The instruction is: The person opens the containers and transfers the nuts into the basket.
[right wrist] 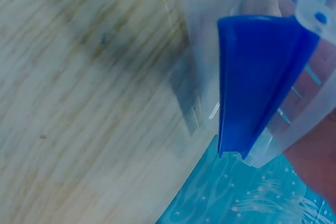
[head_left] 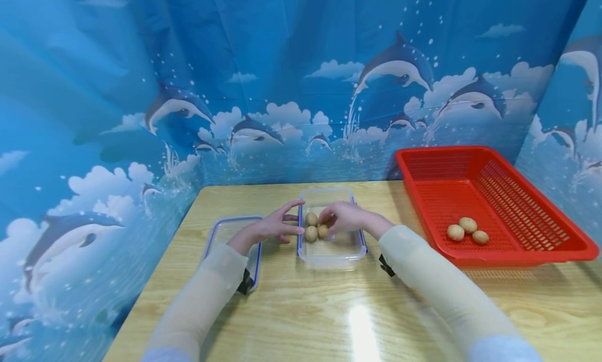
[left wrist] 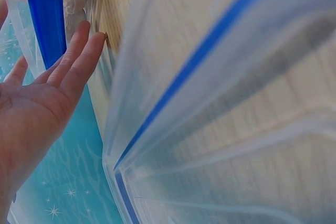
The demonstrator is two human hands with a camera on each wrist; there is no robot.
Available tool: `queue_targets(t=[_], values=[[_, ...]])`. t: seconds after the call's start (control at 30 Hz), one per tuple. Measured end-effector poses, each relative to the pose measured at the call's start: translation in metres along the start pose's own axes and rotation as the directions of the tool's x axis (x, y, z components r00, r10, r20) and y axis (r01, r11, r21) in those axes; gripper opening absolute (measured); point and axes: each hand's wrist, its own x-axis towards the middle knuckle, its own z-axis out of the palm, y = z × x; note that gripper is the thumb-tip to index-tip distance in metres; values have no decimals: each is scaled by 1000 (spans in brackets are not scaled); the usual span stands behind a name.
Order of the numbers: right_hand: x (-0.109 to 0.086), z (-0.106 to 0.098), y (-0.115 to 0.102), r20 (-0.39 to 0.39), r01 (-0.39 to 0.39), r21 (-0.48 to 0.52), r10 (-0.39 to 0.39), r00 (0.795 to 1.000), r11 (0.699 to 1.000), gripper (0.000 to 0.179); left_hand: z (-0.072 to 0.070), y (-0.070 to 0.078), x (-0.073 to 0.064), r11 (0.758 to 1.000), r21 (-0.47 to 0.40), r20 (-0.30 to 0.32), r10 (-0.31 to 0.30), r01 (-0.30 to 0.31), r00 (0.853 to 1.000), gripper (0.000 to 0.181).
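A clear plastic box (head_left: 332, 261) with blue clips stands in the middle of the table. Inside its left half lie two small potatoes (head_left: 311, 226), one behind the other. My right hand (head_left: 345, 217) reaches down into the box, its curled fingers holding a third potato (head_left: 323, 231) beside them. At the box's left wall, my left hand (head_left: 277, 224) has its fingers spread and extended, fingertips right at the rim. The left wrist view shows that palm (left wrist: 39, 95) open beside a blue clip (left wrist: 46, 19). The right wrist view sees the right hand partly through the box wall.
A clear lid (head_left: 257, 257) with a blue seal lies left of the box, under the left forearm. On the right stands a red plastic basket (head_left: 423, 215) with three potatoes (head_left: 467, 225) in it. A dolphin-print curtain (head_left: 291, 80) hangs behind the table.
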Motion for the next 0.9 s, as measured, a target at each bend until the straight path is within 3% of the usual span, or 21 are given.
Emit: queue_targets(t=[0.2, 0.53, 0.9], values=[[-1, 5, -1, 1, 25, -136, -25, 1000, 990, 32, 0, 0, 0, 1000, -15, 7, 16, -15, 1000, 80], [-2, 11, -4, 4, -1, -238, 2, 1000, 971, 38, 0, -1, 0, 1000, -18, 12, 15, -15, 1000, 80], [-2, 11, -2, -5, -23, -210, 22, 1000, 977, 36, 0, 0, 1, 1000, -23, 11, 11, -11, 1000, 82]])
